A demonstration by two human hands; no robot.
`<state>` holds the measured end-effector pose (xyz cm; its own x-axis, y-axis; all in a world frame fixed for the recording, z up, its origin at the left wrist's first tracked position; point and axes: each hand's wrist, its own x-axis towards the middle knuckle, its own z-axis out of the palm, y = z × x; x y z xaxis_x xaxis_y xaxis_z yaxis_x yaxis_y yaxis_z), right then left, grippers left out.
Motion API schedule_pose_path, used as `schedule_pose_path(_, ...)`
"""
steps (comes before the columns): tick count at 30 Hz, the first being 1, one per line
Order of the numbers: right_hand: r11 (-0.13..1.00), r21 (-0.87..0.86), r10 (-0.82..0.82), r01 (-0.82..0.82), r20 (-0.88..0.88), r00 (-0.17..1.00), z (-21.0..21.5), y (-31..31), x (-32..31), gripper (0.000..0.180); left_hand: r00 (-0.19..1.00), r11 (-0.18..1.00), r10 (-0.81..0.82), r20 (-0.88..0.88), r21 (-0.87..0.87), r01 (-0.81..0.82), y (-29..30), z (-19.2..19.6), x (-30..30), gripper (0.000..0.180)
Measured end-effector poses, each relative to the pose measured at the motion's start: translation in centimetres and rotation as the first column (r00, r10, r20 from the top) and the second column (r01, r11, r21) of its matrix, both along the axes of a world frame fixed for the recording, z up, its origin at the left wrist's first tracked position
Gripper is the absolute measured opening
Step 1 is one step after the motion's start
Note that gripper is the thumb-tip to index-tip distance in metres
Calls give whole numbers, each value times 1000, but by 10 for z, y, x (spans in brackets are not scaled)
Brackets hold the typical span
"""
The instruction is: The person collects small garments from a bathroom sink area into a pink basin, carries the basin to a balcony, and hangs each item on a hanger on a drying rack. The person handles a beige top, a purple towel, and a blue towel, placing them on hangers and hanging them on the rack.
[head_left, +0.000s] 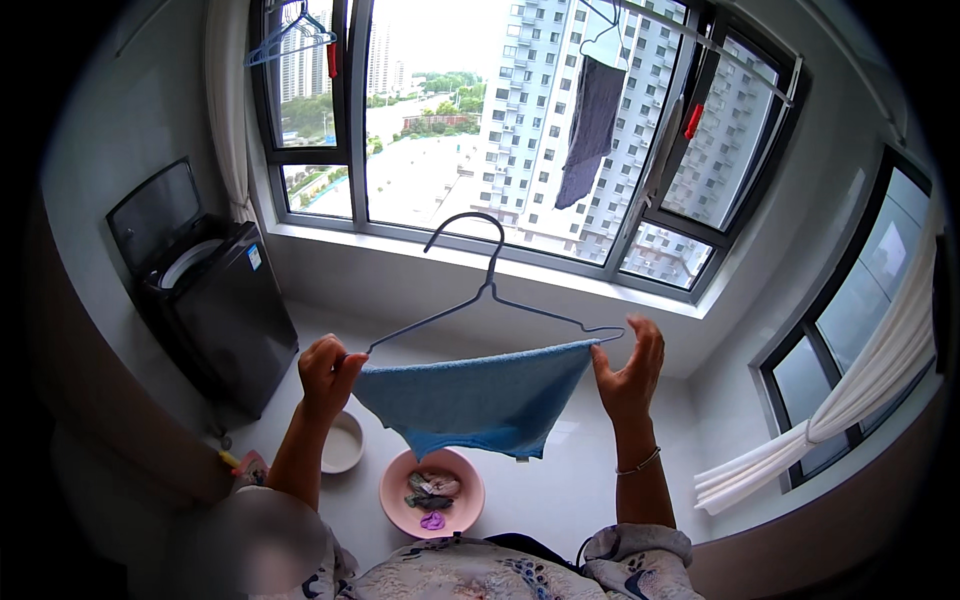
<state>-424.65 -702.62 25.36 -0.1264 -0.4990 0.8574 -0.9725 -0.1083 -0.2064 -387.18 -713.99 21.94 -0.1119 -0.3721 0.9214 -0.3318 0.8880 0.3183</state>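
A grey-blue clothes hanger is held up in front of me, its hook upward. A light-blue towel hangs along its lower side, where the bar itself is hidden. My left hand is closed on the towel's left corner, at the hanger's left end. At the other end my right hand has its fingers apart, with the thumb against the towel's upper right corner. The hanger's right tip lies between that thumb and the fingers. The towel's lower edge hangs unevenly.
Below the towel, a pink basin with several crumpled cloths stands on the floor, near a white bowl. A dark washing machine, lid raised, is at left. A dark cloth and blue hangers hang by the window.
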Motion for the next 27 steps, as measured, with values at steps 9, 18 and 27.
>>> schedule_pose_path(9, 361, 540, 342, -760, 682, 647, -42, -9, -14, 28, 978, 997, -3, 208, 78, -13, -44, -24, 6, 46)
schedule_pose_path(18, 507, 240, 550, -828, 650, 525, -38, 1, 35, 29, 969, 964, 228, -97, 163, -211, -43, -26, 25, 43)
schedule_pose_path(27, 642, 205, 532, -739, 574, 622, -11, 13, 42, 32, 921, 777, 86, -380, 604, 177, -39, -99, 6, 27)
